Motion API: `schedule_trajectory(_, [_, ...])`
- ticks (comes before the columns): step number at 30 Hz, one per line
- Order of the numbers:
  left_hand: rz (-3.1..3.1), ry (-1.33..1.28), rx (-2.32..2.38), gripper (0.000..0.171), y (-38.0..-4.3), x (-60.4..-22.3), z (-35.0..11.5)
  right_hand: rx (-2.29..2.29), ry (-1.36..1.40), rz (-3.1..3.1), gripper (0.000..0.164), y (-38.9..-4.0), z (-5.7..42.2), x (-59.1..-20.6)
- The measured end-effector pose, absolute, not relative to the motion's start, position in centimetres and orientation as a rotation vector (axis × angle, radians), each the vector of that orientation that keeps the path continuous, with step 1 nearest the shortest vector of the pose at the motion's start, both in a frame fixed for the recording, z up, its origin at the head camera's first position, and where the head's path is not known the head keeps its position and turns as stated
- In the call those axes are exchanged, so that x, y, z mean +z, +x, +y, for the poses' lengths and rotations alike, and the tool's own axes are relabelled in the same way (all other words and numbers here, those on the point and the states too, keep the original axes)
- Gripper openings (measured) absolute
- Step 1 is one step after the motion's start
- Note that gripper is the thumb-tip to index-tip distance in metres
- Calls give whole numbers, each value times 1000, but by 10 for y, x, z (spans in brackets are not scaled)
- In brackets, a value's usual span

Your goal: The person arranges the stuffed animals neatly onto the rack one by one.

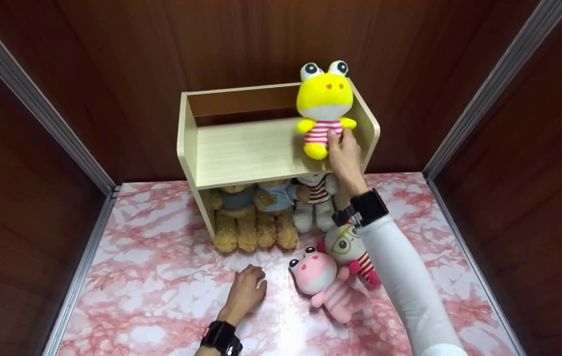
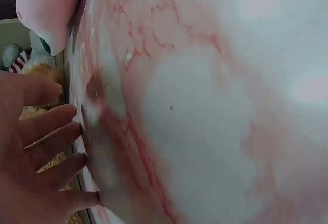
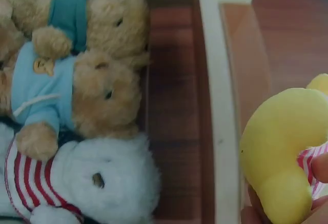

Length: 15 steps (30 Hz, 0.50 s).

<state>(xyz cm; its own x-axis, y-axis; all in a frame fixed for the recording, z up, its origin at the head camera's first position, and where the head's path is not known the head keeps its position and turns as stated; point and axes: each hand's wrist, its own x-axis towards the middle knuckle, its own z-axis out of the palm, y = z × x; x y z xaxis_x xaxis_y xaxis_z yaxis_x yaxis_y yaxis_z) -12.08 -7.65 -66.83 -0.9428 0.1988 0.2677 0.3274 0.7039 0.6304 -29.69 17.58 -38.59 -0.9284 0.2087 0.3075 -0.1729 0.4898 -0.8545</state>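
My right hand (image 1: pixel 347 157) grips a yellow frog plush (image 1: pixel 325 99) by its pink-and-white striped body, thumb in front. The frog is upright, over the right part of the upper shelf board (image 1: pixel 246 153). In the right wrist view the yellow legs of the frog plush (image 3: pixel 282 142) show beside the shelf edge. My left hand (image 1: pixel 246 292) is low over the marbled surface with its fingers loosely bent and nothing in them. A pink frog plush (image 1: pixel 330 291) lies right of it, against a plush with green glasses (image 1: pixel 342 245), which my right forearm partly hides.
A pale two-level shelf unit (image 1: pixel 189 143) stands against the brown back wall (image 1: pixel 241 44). On its lower level sit two brown teddy bears (image 3: pixel 105 90) and a white bear (image 3: pixel 102 178) in red stripes. Brown side panels with metal trim (image 1: pixel 83 262) bound the surface.
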Motion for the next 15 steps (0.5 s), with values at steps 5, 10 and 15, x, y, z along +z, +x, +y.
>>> schedule_trajectory(5, [-2765, -492, -1089, 11, -120, -668, -82, 1399, -124, -2422, 40, -318, 177, -389])
schedule_trajectory(10, [-2802, -530, -1097, 13, -118, -665, -87, 1407, -130, -2419, 43, -331, 175, -388])
schedule_trajectory(15, [-2822, -566, -1054, 13, -122, -660, -88, 1276, -183, -2447, 43, -342, 173, -386])
